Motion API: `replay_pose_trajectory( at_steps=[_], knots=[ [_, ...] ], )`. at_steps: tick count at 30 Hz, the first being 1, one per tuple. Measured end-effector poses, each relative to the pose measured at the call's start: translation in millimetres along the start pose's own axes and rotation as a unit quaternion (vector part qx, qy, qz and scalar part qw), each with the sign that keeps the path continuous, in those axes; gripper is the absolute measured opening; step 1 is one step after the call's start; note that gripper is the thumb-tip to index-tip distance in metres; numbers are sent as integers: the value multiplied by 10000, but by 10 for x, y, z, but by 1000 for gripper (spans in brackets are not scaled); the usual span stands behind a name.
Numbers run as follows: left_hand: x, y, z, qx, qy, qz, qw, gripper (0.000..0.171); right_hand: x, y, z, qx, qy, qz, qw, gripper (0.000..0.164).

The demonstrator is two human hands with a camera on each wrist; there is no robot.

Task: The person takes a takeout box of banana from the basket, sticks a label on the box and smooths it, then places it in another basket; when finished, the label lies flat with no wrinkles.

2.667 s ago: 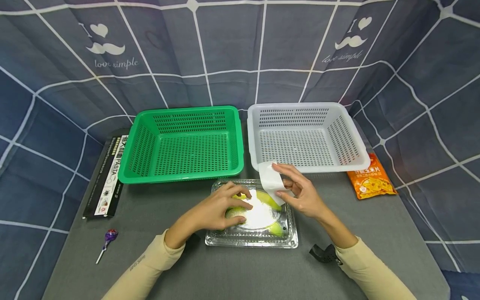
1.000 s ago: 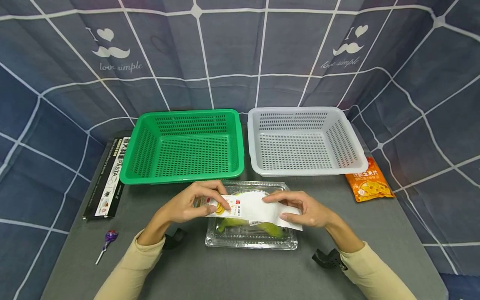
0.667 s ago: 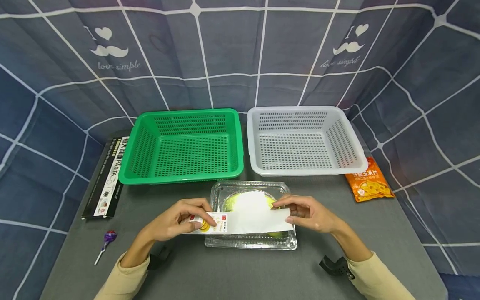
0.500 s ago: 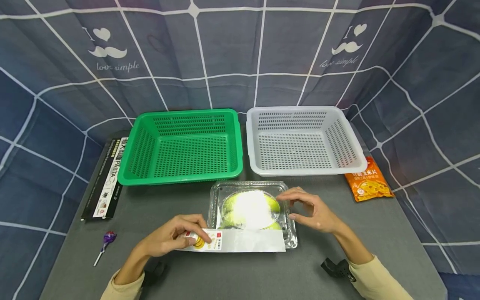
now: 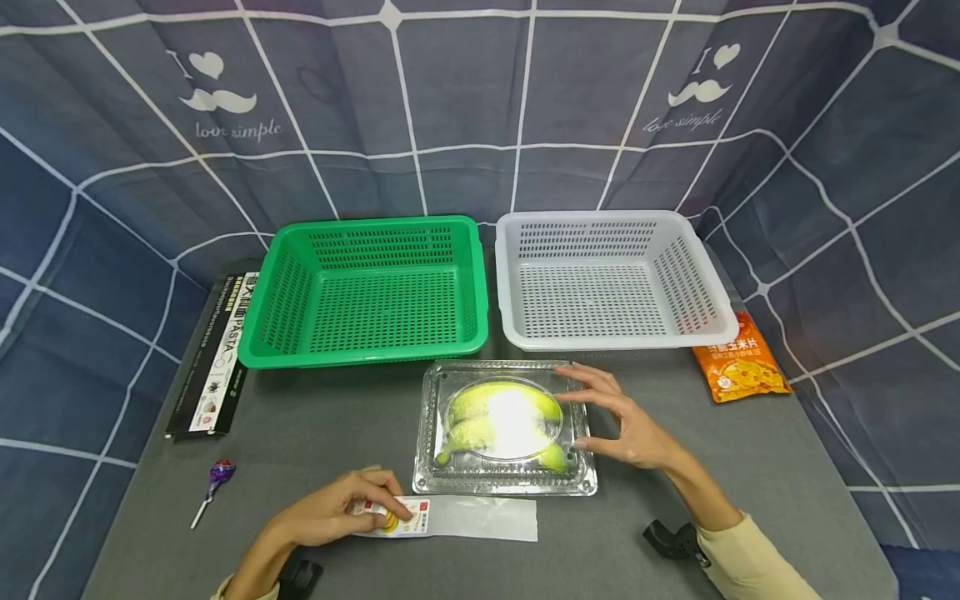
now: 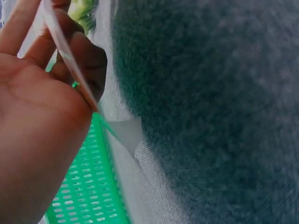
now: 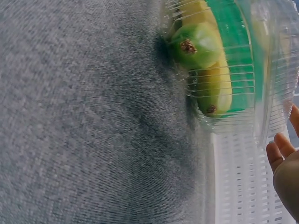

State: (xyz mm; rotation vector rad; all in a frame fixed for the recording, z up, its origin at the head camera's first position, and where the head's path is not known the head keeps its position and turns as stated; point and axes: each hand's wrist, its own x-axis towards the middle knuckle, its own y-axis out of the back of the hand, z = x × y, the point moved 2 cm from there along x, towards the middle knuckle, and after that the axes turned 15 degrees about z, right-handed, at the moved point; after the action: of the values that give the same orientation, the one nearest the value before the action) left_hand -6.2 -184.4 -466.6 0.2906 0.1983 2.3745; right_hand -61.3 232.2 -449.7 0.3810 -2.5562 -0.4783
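My left hand (image 5: 330, 512) pinches a white paper label strip (image 5: 483, 517) at its printed left end, low in front of a clear plastic clamshell box (image 5: 498, 482). The strip's blank end extends to the right; in the left wrist view the paper (image 6: 127, 131) passes edge-on by the palm. Inside the lidded box lie yellow-green fruits (image 5: 472, 404), partly washed out by glare on the lid; the right wrist view shows their brown-tipped ends (image 7: 198, 49). Spread over the box's right side, my right hand (image 5: 628, 423) has fingertips at its edge.
Behind the box stand a green basket (image 5: 363, 360) and a white basket (image 5: 622, 342). A black pasta box (image 5: 213, 358) lies at left, with a lollipop (image 5: 217, 483) nearer. An orange snack bag (image 5: 742, 367) lies at right. A patterned curtain (image 5: 465, 100) surrounds the table.
The strip, earlier held in both hands over the box, has moved toward the front left with my left hand. My right hand has let go of it and now reaches over the box's right edge.
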Motion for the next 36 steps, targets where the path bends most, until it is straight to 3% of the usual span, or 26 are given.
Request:
replay_pose_trajectory(
  at_steps=[7, 11, 15, 20, 28, 33, 36],
  knots=[
    [-11, -36, -32, 1066, -85, 266, 9939, 28, -17, -31, 24, 30, 201, -16, 9998, 58],
    [-38, -84, -24, 2015, -74, 541, 9780, 28, -21, -36, 34, 69, 252, -17, 9997, 57],
    [-60, -115, -12, 2471, 223, 763, 9657, 31, -18, -31, 19, 77, 218, -26, 9997, 56],
    [-46, -74, 26, 2516, 460, 912, 9624, 33, -21, -29, 7, 93, 125, -28, 9999, 54],
    [66, 154, 172, 2402, 81, 1422, 9602, 52, -19, 40, -15, -147, 11, 241, 9996, 60],
    [208, 306, 232, 2086, 122, 1572, 9652, 58, 21, 276, -18, -395, 252, 752, 9961, 66],
    [310, 333, 228, 1904, 190, 1614, 9682, 59, 108, 517, -148, -706, 368, 1177, 9898, 66]
  ],
)
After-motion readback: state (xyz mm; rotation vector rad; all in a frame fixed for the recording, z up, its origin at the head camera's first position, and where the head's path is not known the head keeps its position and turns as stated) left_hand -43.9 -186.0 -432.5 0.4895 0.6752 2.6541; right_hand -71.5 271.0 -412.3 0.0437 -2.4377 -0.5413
